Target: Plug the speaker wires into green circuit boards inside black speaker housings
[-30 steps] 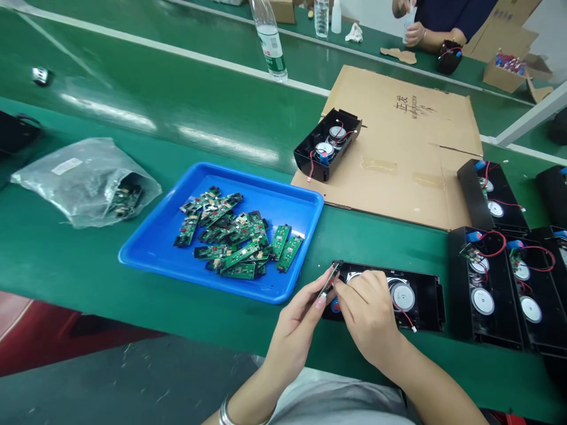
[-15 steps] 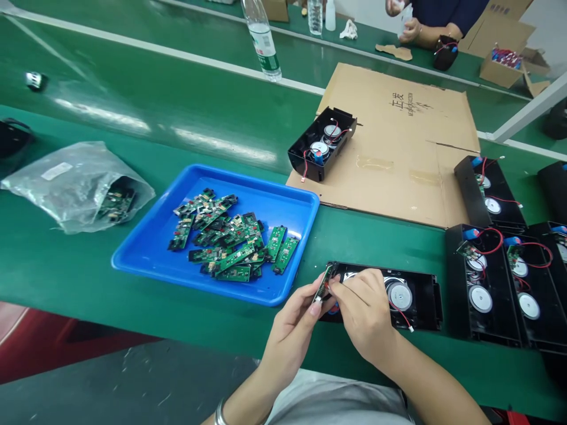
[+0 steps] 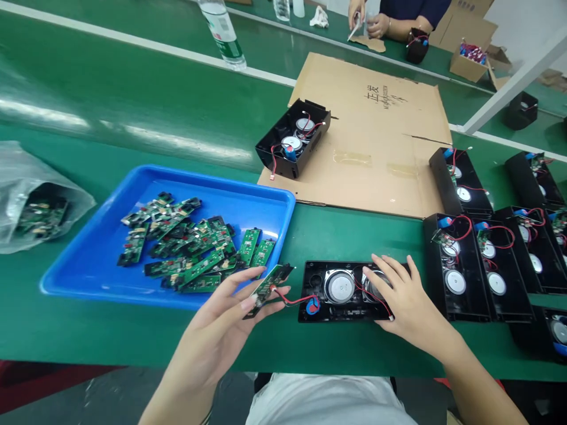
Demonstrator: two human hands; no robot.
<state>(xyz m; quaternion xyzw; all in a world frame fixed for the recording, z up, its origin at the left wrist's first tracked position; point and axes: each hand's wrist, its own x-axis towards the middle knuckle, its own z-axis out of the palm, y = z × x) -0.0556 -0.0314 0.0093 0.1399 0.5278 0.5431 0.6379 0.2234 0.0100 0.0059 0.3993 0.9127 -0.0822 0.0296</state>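
My left hand (image 3: 225, 321) grips a green circuit board (image 3: 269, 288) by its edges, tilted above the table. A red wire is plugged into the board and runs to a blue cylindrical part (image 3: 312, 306) in the black speaker housing (image 3: 325, 317). That housing lies open-side up, with a round speaker (image 3: 340, 287) at its middle. My right hand (image 3: 407, 304) is spread over the housing's right end and partly hides a second speaker. A red and black lead with a white plug (image 3: 391, 317) lies by its thumb; whether the thumb touches it I cannot tell.
A blue tray (image 3: 101, 286) of circuit boards stands left, beside a plastic bag (image 3: 66, 206) of boards. Another housing (image 3: 292, 139) rests on flattened cardboard (image 3: 354, 183). Several housings (image 3: 465, 260) line the right. Behind are a water bottle (image 3: 224, 35) and a person's hands (image 3: 376, 26).
My left hand has moved left with the board, stretching the red wire. The right hand has left the board and moved right over the housing. The view has shifted.
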